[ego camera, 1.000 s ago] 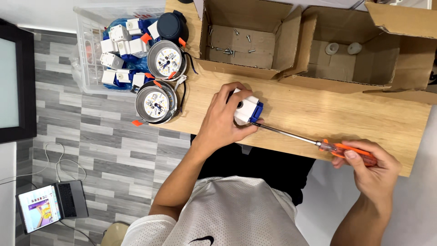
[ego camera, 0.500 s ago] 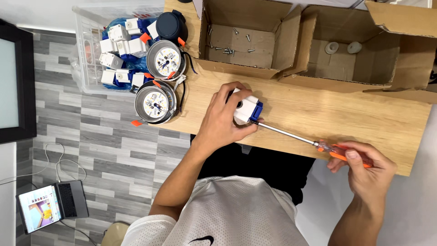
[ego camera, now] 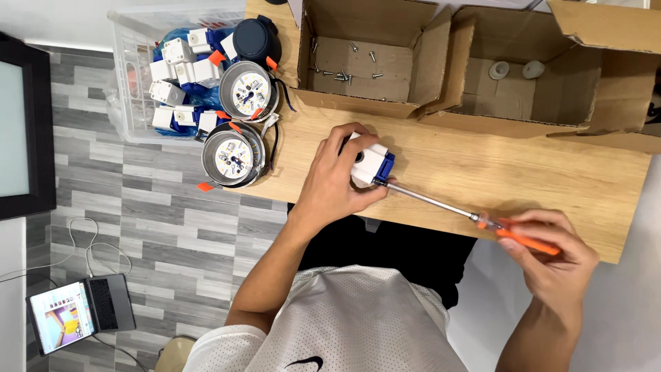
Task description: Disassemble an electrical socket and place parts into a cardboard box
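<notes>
We see the left hand (ego camera: 337, 180) clamped around a small white and blue box (ego camera: 372, 164) on the wooden table (ego camera: 482, 165); fingers wrap its top and near side, so most of the box is covered, only the right end and a blue corner show. The right hand (ego camera: 551, 258) grips the orange handle of a screwdriver (ego camera: 475, 219); fingers curled tight around it, handle mostly buried in the fist; the steel shaft runs up-left and its tip meets the blue end of the box; we cannot make out the screw or the tip itself.

Behind the box, an open cardboard box (ego camera: 375, 55) holds loose screws (ego camera: 344, 72), small and hard to count; a second cardboard box (ego camera: 551, 76) to its right holds two pale round parts (ego camera: 515, 69), detail unclear; its right flap is cut off by the frame edge.

At the table's left edge sit two round LED downlights (ego camera: 239, 122), faces up, one overhanging the edge; orange spring clips visible. Beside them a clear plastic bin (ego camera: 131, 83) holds more white and blue boxes, jumbled, partly hidden by a dark round object (ego camera: 256, 40).

On the floor bottom left, a laptop (ego camera: 79, 313), screen lit, content unreadable; a dark framed panel (ego camera: 24, 124) is cropped at the left edge.
</notes>
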